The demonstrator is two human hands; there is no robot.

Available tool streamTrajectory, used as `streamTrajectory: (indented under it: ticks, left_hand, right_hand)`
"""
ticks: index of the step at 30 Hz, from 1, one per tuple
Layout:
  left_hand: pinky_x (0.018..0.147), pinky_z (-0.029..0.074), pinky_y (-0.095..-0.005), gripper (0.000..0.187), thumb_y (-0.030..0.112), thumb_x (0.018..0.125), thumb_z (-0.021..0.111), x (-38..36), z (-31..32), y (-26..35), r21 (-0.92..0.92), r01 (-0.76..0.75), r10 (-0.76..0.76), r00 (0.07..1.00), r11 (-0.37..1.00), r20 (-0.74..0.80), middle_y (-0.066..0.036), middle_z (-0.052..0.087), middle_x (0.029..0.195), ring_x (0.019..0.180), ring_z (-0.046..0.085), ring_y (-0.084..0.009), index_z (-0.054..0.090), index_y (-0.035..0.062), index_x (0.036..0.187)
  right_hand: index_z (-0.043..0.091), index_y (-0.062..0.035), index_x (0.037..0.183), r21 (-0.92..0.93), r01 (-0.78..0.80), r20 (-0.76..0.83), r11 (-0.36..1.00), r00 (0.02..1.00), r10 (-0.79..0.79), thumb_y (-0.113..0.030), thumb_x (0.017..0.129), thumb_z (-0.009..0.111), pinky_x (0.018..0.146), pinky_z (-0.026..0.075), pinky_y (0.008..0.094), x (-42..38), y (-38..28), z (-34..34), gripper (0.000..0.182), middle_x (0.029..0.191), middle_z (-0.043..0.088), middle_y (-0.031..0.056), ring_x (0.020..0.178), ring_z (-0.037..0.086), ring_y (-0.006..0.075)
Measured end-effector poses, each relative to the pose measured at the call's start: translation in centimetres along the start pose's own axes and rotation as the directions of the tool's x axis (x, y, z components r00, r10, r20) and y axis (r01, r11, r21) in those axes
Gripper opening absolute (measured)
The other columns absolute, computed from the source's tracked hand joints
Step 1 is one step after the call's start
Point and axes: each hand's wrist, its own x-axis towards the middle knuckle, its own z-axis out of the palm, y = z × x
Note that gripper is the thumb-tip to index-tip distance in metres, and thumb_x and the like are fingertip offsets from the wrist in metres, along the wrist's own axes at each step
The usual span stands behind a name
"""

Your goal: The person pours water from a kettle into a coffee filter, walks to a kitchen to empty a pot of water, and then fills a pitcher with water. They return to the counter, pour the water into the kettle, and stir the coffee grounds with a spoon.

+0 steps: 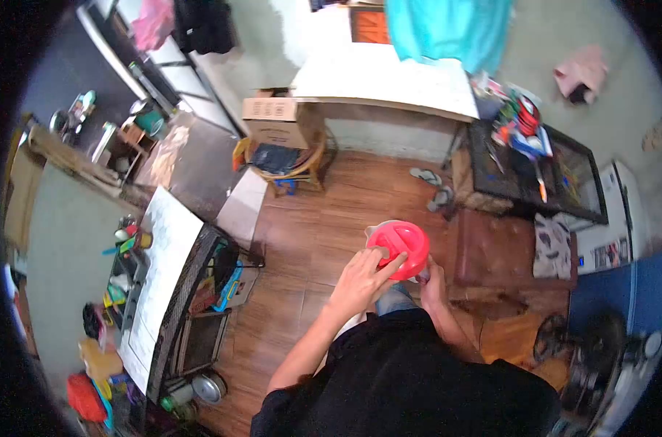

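Item, nearest the lens — black shirt (418, 379) of the wearer, filling the lower frame from 5 to 7 o'clock.

Left hand (363, 277): fingers spread flat, pressing on the red lid (398, 244) from 9 o'clock; grip unclenched, resting rather than clasping.

Right hand (433, 280): low at the container's 4 o'clock side, mostly hidden; cannot tell whether its grip is clenched around the body.

Red lid, on a pale container (374, 231) held before the chest, above the wooden floor (309, 233). Judged light, stiff plastic, smooth and likely slippery; best taken by the rim, the other hand steadying the body.

Surroundings — cardboard box (276, 120) on a chair at 11 o'clock; white table (389, 80) at 12; sandals (433, 188) on the floor at 1; cluttered rack (163, 291) at 9. Nothing stands close about the hands.
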Motion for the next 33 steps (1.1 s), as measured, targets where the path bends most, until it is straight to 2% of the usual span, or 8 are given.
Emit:
streamTrajectory:
  ticks: [3, 7, 17, 22, 25, 29, 31, 33]
  left_hand:
    - [0.077, 0.043, -0.0375, 0.059, 0.019, 0.07, 0.071, 0.3, -2.4, -4.7, 0.083, 0.07, -0.071, 0.997, 0.994, 0.006, -0.01, 0.052, 0.097, 0.089, 0.053, -0.0268, 0.056, 0.0128, 0.127]
    - [0.078, 0.041, -0.0367, 0.06, 0.022, 0.071, 0.071, 1.5, -4.7, -11.1, 0.165, 0.167, -0.172, 0.985, 0.972, 0.012, -0.01, 0.052, 0.097, 0.091, 0.052, -0.0265, 0.055, 0.0124, 0.129]
    - [0.079, 0.043, -0.0364, 0.052, 0.021, 0.075, 0.069, 4.2, -11.2, -25.1, 0.198, 0.531, -0.452, 0.826, 0.824, -0.336, -0.008, 0.053, 0.1, 0.092, 0.053, -0.0246, 0.057, 0.0081, 0.124]
    - [0.08, 0.042, -0.0355, 0.045, 0.022, 0.079, 0.066, 3.2, -15.4, -33.6, 0.292, 0.628, -0.511, 0.767, 0.721, -0.388, -0.007, 0.053, 0.102, 0.094, 0.052, -0.0222, 0.058, 0.0076, 0.121]
    - [0.082, 0.042, -0.0359, 0.045, 0.023, 0.079, 0.067, 1.9, -18.8, -39.1, 0.3, 0.657, -0.542, 0.747, 0.692, -0.385, -0.007, 0.053, 0.102, 0.095, 0.052, -0.0225, 0.058, 0.0071, 0.119]
    - [0.081, 0.041, -0.0373, 0.046, 0.015, 0.075, 0.065, 0.8, -24.0, -46.1, 0.209, 0.678, -0.554, 0.71, 0.705, -0.434, -0.008, 0.054, 0.102, 0.096, 0.052, -0.0243, 0.057, 0.0024, 0.118]
    - [0.079, 0.041, -0.0377, 0.047, 0.012, 0.074, 0.064, 1.0, -26.9, -48.7, 0.2, 0.687, -0.589, 0.711, 0.699, -0.383, -0.009, 0.055, 0.103, 0.096, 0.052, -0.0246, 0.056, -0.0001, 0.118]
    - [0.077, 0.04, -0.0366, 0.048, 0.013, 0.074, 0.064, 0.9, -29.8, -52.1, 0.308, 0.697, -0.566, 0.71, 0.647, -0.419, -0.009, 0.056, 0.103, 0.096, 0.052, -0.0245, 0.055, -0.0008, 0.119]
  right_hand:
    - [0.062, -0.0123, 0.103, 0.061, -0.061, -0.074, 0.996, 0.995, 0.065, -0.034, 0.096, 0.047, 0.07, 0.04, 0.0257, 2.8, -2.7, 7.9, 0.028, 0.093, 0.061, -0.0012, 0.085, 0.054, 0.0072]
    - [0.062, -0.0106, 0.105, -0.015, -0.15, 0.051, 0.988, 0.987, 0.151, -0.034, 0.096, 0.047, 0.074, 0.042, 0.0269, 10.4, -1.6, 13.0, 0.029, 0.1, 0.061, -0.0006, 0.089, 0.054, 0.0079]
    - [0.064, -0.0022, 0.103, -0.272, -0.119, 0.574, 0.955, 0.776, 0.26, -0.031, 0.098, 0.043, 0.073, 0.046, 0.0245, 24.9, -4.1, 31.2, 0.036, 0.098, 0.065, 0.0064, 0.086, 0.059, 0.0108]
    - [0.057, -0.004, 0.104, -0.314, -0.208, 0.418, 0.926, 0.846, 0.332, -0.026, 0.099, 0.045, 0.086, 0.045, 0.0322, 31.5, -0.1, 40.6, 0.026, 0.099, 0.06, 0.0043, 0.095, 0.057, 0.0127]
    - [0.056, -0.0037, 0.108, -0.264, -0.186, 0.474, 0.946, 0.83, 0.295, -0.025, 0.099, 0.045, 0.086, 0.045, 0.0322, 33.4, 1.3, 47.8, 0.026, 0.103, 0.06, 0.0042, 0.096, 0.057, 0.0129]
    - [0.056, -0.0039, 0.115, -0.277, -0.193, 0.686, 0.941, 0.645, 0.335, -0.025, 0.098, 0.045, 0.086, 0.044, 0.0313, 36.8, 3.0, 56.7, 0.028, 0.107, 0.06, 0.0049, 0.098, 0.056, 0.0137]
    - [0.059, -0.0049, 0.102, -0.28, -0.229, 0.446, 0.932, 0.829, 0.338, -0.026, 0.097, 0.049, 0.084, 0.045, 0.032, 37.3, 3.7, 61.6, 0.024, 0.102, 0.06, 0.0045, 0.096, 0.055, 0.0134]
    - [0.06, -0.0074, 0.094, -0.263, -0.281, 0.492, 0.923, 0.784, 0.379, -0.026, 0.096, 0.051, 0.079, 0.044, 0.031, 37.7, 3.0, 66.5, 0.02, 0.094, 0.06, 0.0032, 0.088, 0.056, 0.0125]
